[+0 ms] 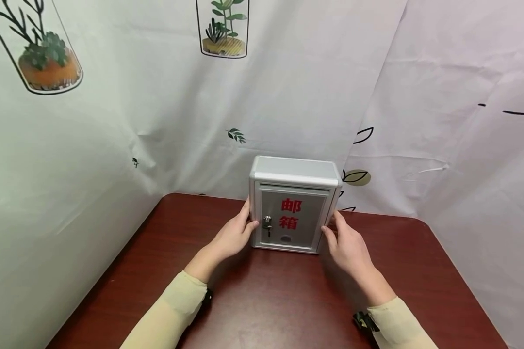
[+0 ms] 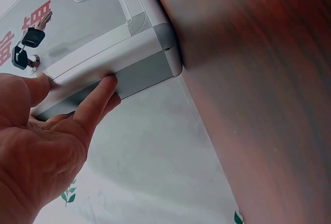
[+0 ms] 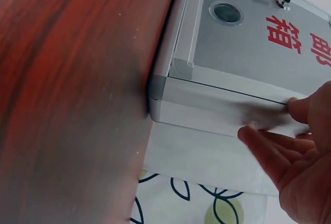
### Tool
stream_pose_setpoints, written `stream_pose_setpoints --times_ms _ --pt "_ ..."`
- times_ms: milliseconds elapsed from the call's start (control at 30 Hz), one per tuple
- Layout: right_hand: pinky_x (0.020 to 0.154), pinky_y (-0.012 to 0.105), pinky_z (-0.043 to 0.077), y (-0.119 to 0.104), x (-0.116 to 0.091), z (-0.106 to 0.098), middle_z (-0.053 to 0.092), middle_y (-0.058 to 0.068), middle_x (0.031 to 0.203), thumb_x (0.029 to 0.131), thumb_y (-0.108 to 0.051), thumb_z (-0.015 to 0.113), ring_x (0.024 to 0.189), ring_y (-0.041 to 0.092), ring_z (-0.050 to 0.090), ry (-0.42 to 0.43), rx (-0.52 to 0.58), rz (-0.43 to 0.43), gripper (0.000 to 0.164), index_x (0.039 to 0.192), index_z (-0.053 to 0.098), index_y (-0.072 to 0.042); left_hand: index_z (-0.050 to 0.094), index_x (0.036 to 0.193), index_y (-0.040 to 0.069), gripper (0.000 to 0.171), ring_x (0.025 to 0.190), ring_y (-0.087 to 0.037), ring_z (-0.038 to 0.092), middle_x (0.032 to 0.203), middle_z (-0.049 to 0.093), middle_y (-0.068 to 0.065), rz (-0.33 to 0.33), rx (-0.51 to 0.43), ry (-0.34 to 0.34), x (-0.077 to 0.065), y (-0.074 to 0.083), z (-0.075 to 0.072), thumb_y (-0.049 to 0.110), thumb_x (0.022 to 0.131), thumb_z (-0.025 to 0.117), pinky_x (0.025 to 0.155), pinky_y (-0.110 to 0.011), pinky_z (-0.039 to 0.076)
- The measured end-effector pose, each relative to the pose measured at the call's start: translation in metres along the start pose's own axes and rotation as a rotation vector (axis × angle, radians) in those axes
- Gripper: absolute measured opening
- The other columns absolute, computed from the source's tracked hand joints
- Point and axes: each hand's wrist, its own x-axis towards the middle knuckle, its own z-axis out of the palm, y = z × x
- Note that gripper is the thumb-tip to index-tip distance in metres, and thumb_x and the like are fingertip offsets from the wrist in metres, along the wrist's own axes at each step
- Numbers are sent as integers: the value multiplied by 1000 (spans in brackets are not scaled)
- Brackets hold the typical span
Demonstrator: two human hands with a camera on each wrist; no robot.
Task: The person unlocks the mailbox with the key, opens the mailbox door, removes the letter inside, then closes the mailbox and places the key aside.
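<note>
A silver-grey metal mailbox (image 1: 293, 203) with red characters on its front stands upright on the table, its front door closed. Keys (image 2: 32, 40) hang from the lock on the door's left side, and a small oval window (image 3: 226, 13) sits low in the door. My left hand (image 1: 232, 235) grips the box's left side, thumb at the front edge and fingers along the side panel. On the opposite side my right hand (image 1: 350, 245) holds it the same way, its thumb (image 3: 298, 109) on the front edge. The box's back is hidden.
The dark red wooden table (image 1: 279, 305) has rounded back corners. White cloth (image 1: 201, 111) printed with plants and leaves hangs behind and at both sides, close behind the mailbox. Both forearms wear pale sleeves (image 1: 170, 310) with dark straps at the wrists.
</note>
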Motion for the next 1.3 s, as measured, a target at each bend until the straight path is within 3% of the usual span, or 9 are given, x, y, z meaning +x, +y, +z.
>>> stream_pose_setpoints --times_ms 200,667,867,1300 --pt "64 61 59 -3 -1 -5 82 16 107 102 -17 81 81 33 80 81 -108 -42 49 144 63 2 2 181 19 87 147 -36 58 171 47 -21 -2 -7 0 2 3 1 24 117 61 119 -57 48" --pt "42 49 47 -15 -3 -9 80 10 84 99 -20 78 57 26 69 304 -228 -124 25 115 73 0 4 181 17 87 149 -35 56 171 46 -20 6 -1 -16 6 5 0 25 117 61 122 -55 45" --pt "41 47 46 -22 -5 -5 78 9 79 99 -19 78 54 25 67 311 -218 -137 21 108 72 -1 2 181 19 87 148 -35 57 172 45 -18 1 8 -14 7 4 0 25 117 61 121 -56 46" --pt "44 42 49 -44 -10 19 79 7 84 98 -24 83 57 20 67 195 -163 -173 27 111 73 -2 4 181 17 86 149 -36 56 173 45 -19 -16 24 -15 2 -2 -1 26 117 60 120 -57 47"
